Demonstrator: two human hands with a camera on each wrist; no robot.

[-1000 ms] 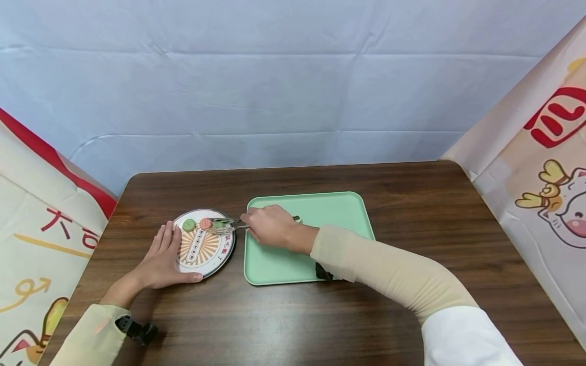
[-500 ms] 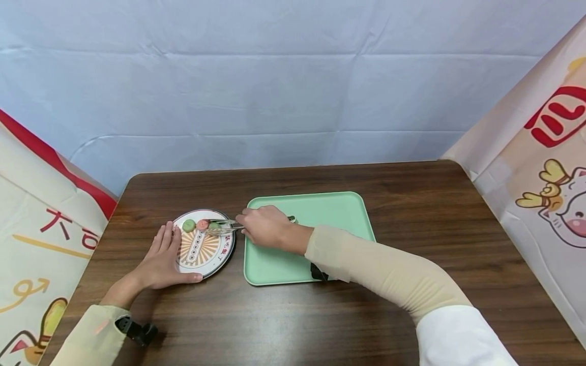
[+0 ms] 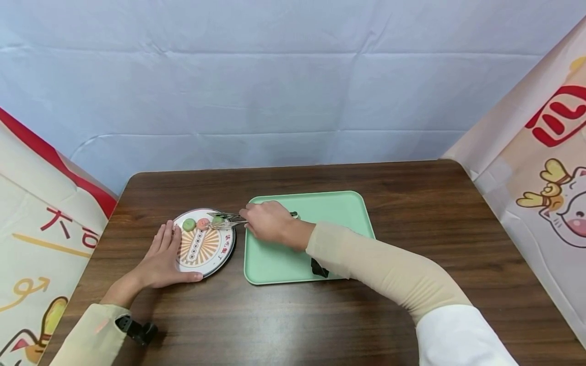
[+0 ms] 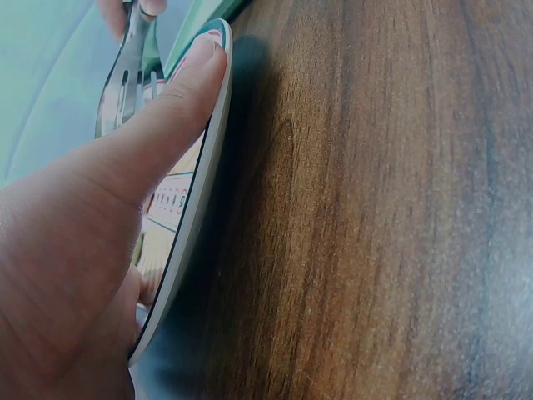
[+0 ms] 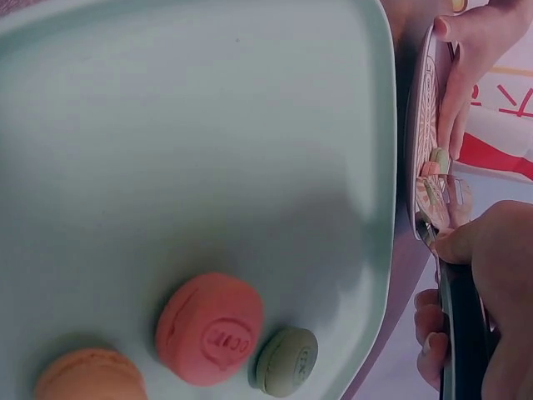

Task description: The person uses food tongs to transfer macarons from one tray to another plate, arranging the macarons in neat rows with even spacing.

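Observation:
My left hand point(image 3: 162, 262) lies along the left rim of a round white plate point(image 3: 211, 263) with a sunburst print. Its fingers are straight and its thumb rests on the near rim. In my right hand point(image 3: 270, 222) I grip metal tongs point(image 3: 233, 222), which reach over the plate from the right. A green macaron point(image 3: 217, 220) lies between the spread tong ends; whether they touch it I cannot tell. Beside it, in a row, sit a pink macaron point(image 3: 203, 224) and another green macaron point(image 3: 189, 224).
A light green tray point(image 3: 284, 269) stands right of the plate, under my right forearm. The right wrist view shows a pink macaron point(image 5: 210, 329), a small green macaron point(image 5: 287, 362) and an orange macaron point(image 5: 92, 377) on it. All stand on a dark wooden table point(image 3: 412, 203).
The tongs moved left, then shifted slightly towards the far side. The pink macaron and the green macaron at the tongs moved left; that green macaron then shifted back rightward. My left hand stayed put.

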